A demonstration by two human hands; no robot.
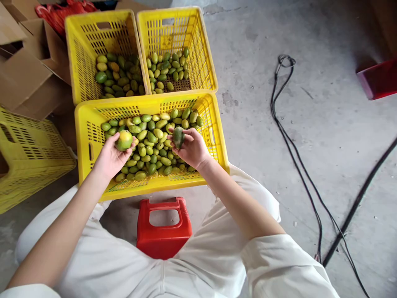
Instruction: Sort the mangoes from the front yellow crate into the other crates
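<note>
My left hand [115, 152] has its fingers wrapped around a yellow-topped green mango [124, 140], over the left side of the near yellow crate [150, 189]. In my right hand [194, 149] is a darker green mango [178, 137], gripped between thumb and fingers. Both hands are above the many loose green and yellowish mangoes [151, 136] lying in that crate. The underside of each held fruit is partly covered by fingers.
Two more yellow crates, a left one [72, 62] and a right one [208, 54], stand beyond, holding mangoes. Another crate [34, 165] and cardboard boxes [27, 78] lie left. A red stool [164, 244] is between my legs. Black cables [288, 140] cross the floor.
</note>
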